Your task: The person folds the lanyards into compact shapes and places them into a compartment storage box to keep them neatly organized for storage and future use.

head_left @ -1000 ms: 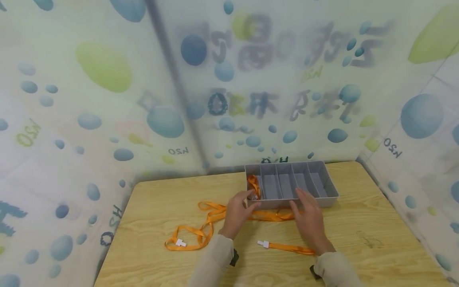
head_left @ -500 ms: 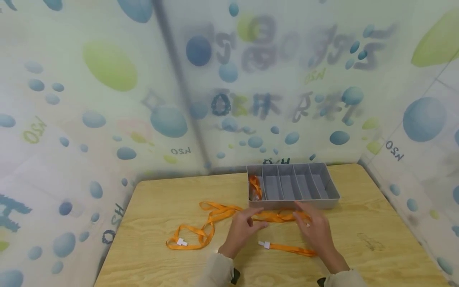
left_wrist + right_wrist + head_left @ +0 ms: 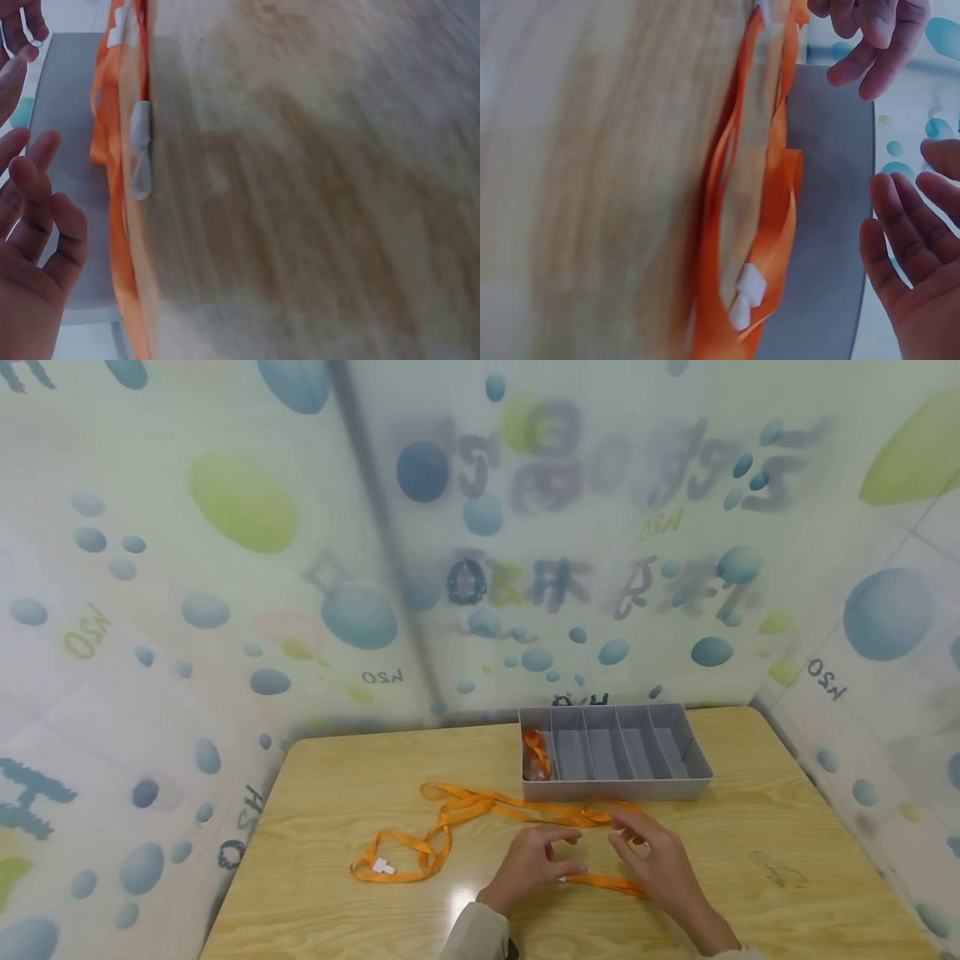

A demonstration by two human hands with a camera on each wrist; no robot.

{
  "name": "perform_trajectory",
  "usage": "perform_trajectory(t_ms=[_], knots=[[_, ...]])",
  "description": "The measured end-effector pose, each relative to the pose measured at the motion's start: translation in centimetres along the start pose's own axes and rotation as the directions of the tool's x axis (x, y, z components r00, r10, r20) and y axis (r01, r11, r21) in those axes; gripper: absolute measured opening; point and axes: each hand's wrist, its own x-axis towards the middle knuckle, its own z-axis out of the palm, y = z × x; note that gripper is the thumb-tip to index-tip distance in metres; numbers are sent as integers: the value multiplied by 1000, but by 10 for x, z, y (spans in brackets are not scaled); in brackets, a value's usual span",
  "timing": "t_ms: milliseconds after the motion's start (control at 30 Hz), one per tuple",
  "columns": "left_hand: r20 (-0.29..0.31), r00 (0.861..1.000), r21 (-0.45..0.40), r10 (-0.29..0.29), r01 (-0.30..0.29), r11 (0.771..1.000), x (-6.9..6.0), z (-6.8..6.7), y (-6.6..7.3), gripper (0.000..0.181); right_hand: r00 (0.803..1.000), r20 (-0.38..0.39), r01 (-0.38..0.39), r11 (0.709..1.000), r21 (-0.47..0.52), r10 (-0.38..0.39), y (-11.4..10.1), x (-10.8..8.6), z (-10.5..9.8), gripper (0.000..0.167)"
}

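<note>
The strap (image 3: 603, 882) lies longways from just by the left hand (image 3: 531, 867) toward the right hand (image 3: 663, 864), both empty, thumbs and fingers apart.

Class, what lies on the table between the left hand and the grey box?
Orange straps lie between the left hand and the near wall of the grey box, as the head view shows.
</note>
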Motion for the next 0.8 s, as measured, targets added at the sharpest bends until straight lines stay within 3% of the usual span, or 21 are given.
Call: perform_trajectory(t_ms=[267,367,533,800], knots=[[67,996,3,-62,62,998,-6,2,-6,46,995,78,-69,996,64,64,9,-15,-2,37],[92,993,49,-72,68,997,-8,3,-9,46,989,127,-76,996,52,69,10,-20,-3,36],[116,992,155,-39,20,988,-10,6,-13,44,972,216,-97,995,12,93,12,-28,-4,35],[120,993,228,3,-31,973,-10,6,-13,41,934,336,-104,992,-71,122,17,-32,-8,37]])
